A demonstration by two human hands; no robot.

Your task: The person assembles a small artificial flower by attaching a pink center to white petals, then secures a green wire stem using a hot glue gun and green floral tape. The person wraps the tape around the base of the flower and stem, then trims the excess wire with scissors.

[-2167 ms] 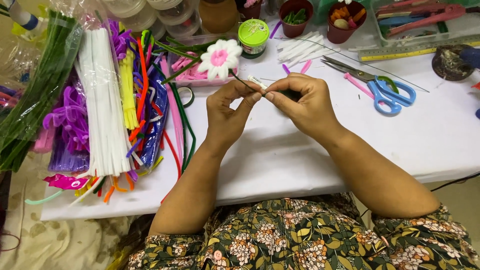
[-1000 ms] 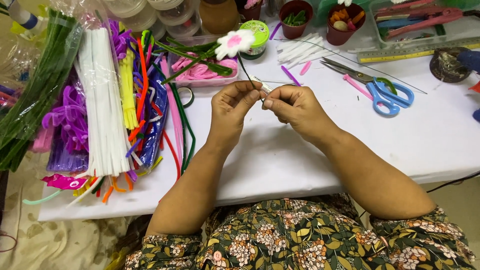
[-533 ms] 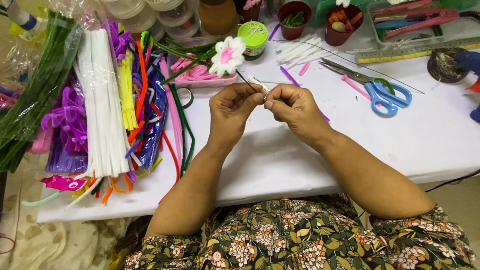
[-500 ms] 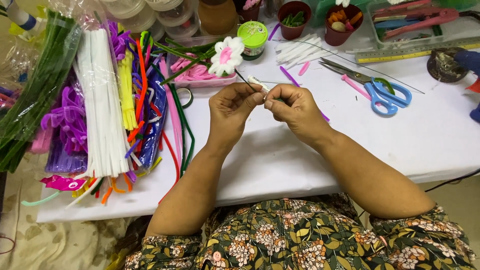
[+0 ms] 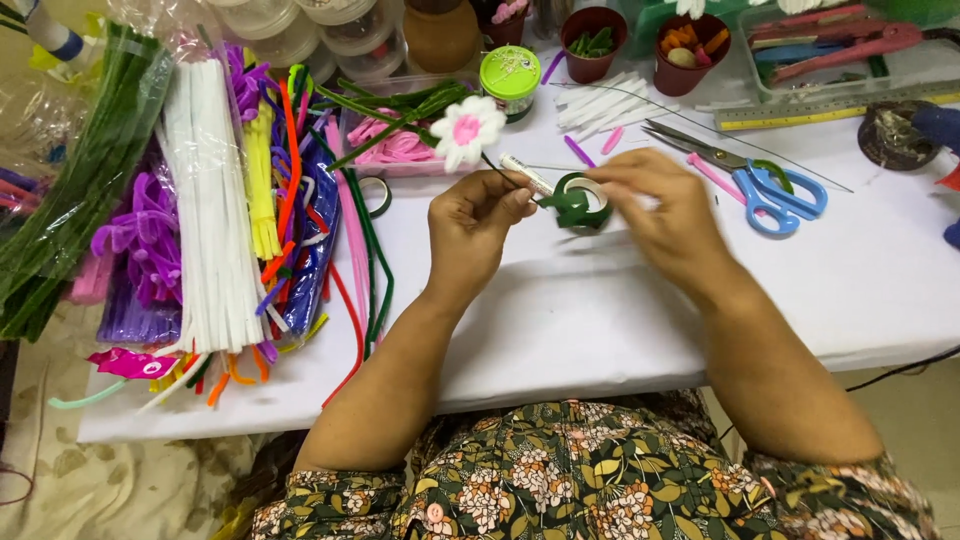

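White table (image 5: 600, 320): right hand (image 5: 660, 205) now holds green tape roll (image 5: 580, 203).

Right hand (image 5: 655, 205) is motion-blurred, its fingertips indistinct. It hides part of the green tape roll (image 5: 582, 203). Jars (image 5: 330, 25) are cut off at top edge.

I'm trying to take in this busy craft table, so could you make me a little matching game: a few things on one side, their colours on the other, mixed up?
Things:
1. scissors
2. roll of tape in the right hand
3. flower held by the left hand
4. ruler

Colours:
A. white with pink centre
B. yellowish
C. blue handles
D. dark green

Pairs: 1-C, 2-D, 3-A, 4-B
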